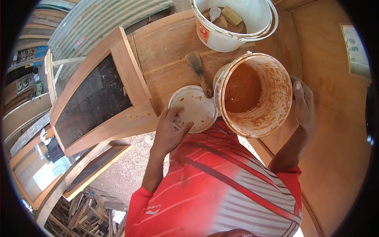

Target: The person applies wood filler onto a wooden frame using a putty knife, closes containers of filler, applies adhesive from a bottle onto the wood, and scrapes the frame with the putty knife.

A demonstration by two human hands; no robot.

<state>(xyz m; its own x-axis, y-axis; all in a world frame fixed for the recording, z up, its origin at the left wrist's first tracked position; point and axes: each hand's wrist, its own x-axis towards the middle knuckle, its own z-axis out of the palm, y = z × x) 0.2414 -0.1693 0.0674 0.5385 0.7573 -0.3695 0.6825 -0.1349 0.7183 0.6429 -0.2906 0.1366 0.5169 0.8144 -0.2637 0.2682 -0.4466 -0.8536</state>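
Stained bucket [274, 67] in front of the wearer's body, right of middle in my view: tilted, mouth up toward me, orange-brown residue inside, pale streaks on wall and rim. Right hand [304, 100] has hold of its right side, part-closed, thumb outside below the rim; other fingers mostly hidden. Left hand [170, 128] over the left edge of a round white lid [199, 114], thumb and fingers apart; I cannot tell whether it grips the lid. Lid just left of the bucket, spotted orange-brown. Scraper [199, 75] on the wooden tabletop [164, 47], blade pointing away, handle end by lid and bucket. Beyond: white bucket [227, 44] with handle, holding a tan block [232, 16] and a small pale item [214, 13]. Farther left, wooden frame [136, 77] with dark panel [94, 98], corrugated sheet [110, 23] behind it
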